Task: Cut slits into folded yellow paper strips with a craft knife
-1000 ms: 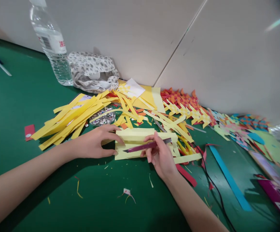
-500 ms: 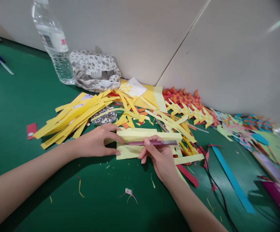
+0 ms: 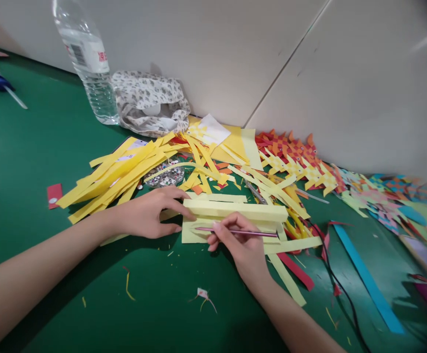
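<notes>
A pale yellow sheet of paper (image 3: 190, 236), with a folded-up flap along its far side, lies on the green table. My left hand (image 3: 156, 213) rests at its left end, thumb and fingers apart, fingertips pressing on the folded part. A slim, dark pinkish pen (image 3: 252, 233) sits in my right hand (image 3: 241, 240), held in a writing grip. Its tip touches or hovers just over the near part of the sheet, pointing left; I cannot tell which. Pale yellow strips (image 3: 294, 245) lie beside and partly under the paper.
Yellow paper strips (image 3: 103, 181), scissors (image 3: 255, 192) and a bag of small beads or eyes (image 3: 165, 174) lie beyond my hands. A water bottle (image 3: 97, 83) and patterned pouch (image 3: 150, 100) stand by the wall. Woven paper fish (image 3: 287, 147), a black cable (image 3: 333, 274) and blue strip (image 3: 368, 279) are right.
The pen was nearly level over the folded part and blurred; now its tip is lower, on the near part of the sheet. The left hand stays at the paper's left end. The view shifted slightly.
</notes>
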A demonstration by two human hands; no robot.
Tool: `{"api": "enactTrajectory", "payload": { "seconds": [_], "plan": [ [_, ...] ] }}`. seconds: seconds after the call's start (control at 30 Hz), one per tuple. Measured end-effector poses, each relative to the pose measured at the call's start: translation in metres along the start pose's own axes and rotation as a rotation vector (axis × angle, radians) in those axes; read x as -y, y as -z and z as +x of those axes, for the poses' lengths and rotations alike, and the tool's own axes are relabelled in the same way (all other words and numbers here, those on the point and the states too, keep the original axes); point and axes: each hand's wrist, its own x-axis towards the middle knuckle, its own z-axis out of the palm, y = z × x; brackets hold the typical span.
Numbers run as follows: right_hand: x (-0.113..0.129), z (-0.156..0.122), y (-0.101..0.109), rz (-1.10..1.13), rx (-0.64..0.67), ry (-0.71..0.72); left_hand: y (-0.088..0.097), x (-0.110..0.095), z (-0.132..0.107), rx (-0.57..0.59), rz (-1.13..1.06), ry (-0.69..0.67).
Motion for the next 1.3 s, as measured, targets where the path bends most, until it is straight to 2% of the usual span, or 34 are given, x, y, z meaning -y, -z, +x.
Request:
{"api": "enactTrajectory", "payload": {
  "seconds": [0.27, 0.73, 1.3],
  "plan": [
    [0.0044, -0.0011, -0.0098, -0.072, -0.03, -0.034, -0.0007, 0.0023, 0.0024, 0.015, -0.025, 0.01],
    [0.0011, 0.0022, -0.0076, -0.098, 0.03, -0.036, -0.0005, 0.0022, 0.0023, -0.004, -0.062, -0.024],
    [0.0027, 0.0039, -0.0085, -0.062, 0.01, -0.039, -0.0005, 0.0005, 0.0038, -0.025, -0.04, -0.036]
  ]
}}
